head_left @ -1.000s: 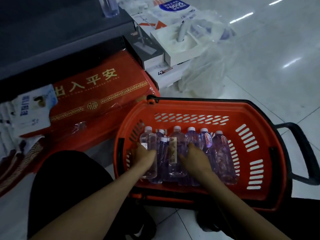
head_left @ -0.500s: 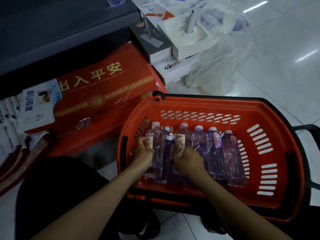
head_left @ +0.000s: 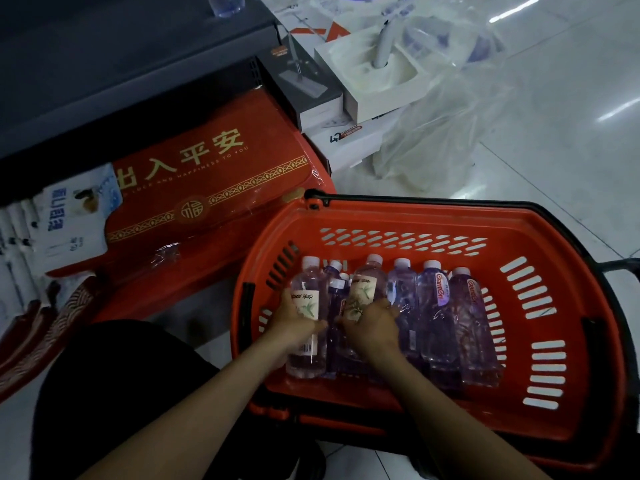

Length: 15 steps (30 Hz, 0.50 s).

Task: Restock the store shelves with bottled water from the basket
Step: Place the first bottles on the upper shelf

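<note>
Knee in dark cloth (head_left: 104, 393) fills the near left corner, and two bare forearms reach past it into the shopping basket (head_left: 415, 216). The left hand (head_left: 291, 322) wraps its fingers round the leftmost water bottle (head_left: 309, 282), a clear one with a white cap and a pale bamboo-leaf label; the thumb lies across the label's front. The right hand (head_left: 375, 329) is curled the same way round a second bamboo-label bottle (head_left: 363, 289), grasping it low on the body, with the neck leaning slightly to the right. Between the two held bottles stand darker blue bottles (head_left: 335, 296), partly hidden by the hands. To the right, a clear bottle (head_left: 401, 296) and two Ganten-labelled bottles (head_left: 437, 317) stand side by side, touching one another.

All the bottles sit in the left and middle of the orange-red basket, which has slotted walls and a black handle (head_left: 620, 266) at its right end. It rests on the pale tiled floor (head_left: 571, 116).

Just beyond the basket's left corner lie wrapped red doormats (head_left: 207, 174) with gold characters, and white paper packs (head_left: 69, 216) rest against them at the left. Above these runs the dark store shelf (head_left: 121, 64), where the base of one clear bottle (head_left: 225, 3) shows at the top edge. Farther right, white and grey boxes (head_left: 367, 77) are stacked beside a crumpled clear plastic bag (head_left: 443, 129).
</note>
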Each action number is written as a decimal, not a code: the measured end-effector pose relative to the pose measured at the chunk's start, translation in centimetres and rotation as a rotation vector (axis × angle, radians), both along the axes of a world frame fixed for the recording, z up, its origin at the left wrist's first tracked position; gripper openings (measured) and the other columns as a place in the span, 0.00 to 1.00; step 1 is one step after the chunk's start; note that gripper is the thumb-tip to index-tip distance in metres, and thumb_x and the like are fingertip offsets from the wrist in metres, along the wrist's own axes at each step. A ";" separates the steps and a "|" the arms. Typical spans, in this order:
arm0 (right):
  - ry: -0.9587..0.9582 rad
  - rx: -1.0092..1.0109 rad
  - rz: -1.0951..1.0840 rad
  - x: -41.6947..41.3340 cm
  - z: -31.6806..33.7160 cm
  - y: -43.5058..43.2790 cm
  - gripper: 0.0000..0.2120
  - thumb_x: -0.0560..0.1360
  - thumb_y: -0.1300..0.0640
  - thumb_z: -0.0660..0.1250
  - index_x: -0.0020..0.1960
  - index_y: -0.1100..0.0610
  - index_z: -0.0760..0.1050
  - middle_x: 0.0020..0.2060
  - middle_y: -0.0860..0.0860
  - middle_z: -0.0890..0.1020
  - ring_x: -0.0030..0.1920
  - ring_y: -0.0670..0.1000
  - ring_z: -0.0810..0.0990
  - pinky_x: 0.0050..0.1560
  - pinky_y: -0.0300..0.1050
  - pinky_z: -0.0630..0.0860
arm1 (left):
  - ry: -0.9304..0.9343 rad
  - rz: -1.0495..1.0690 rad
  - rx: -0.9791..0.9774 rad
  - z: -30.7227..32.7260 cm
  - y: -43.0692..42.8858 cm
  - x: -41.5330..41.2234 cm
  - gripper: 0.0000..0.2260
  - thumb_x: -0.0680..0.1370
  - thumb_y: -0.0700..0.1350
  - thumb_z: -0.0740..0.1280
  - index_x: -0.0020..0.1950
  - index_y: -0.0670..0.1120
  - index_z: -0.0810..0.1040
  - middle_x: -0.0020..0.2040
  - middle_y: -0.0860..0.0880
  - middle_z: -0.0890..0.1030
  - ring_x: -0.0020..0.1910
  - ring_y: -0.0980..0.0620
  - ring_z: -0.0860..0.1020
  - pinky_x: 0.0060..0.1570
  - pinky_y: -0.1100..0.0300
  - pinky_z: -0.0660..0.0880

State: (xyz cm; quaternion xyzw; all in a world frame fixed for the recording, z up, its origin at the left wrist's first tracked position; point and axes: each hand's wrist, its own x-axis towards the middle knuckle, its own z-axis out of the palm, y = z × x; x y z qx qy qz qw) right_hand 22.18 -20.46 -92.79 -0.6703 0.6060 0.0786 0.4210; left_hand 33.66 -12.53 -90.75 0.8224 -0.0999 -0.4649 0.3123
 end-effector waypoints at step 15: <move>-0.736 0.435 -0.299 -4.6 7.0 -3.4 0.26 0.64 0.72 0.76 0.60 0.63 0.74 0.47 0.57 0.87 0.47 0.57 0.87 0.45 0.50 0.83 | 0.077 0.120 -0.334 6.6 -1.3 0.1 0.23 0.65 0.36 0.80 0.58 0.42 0.78 0.47 0.44 0.86 0.43 0.46 0.85 0.41 0.54 0.82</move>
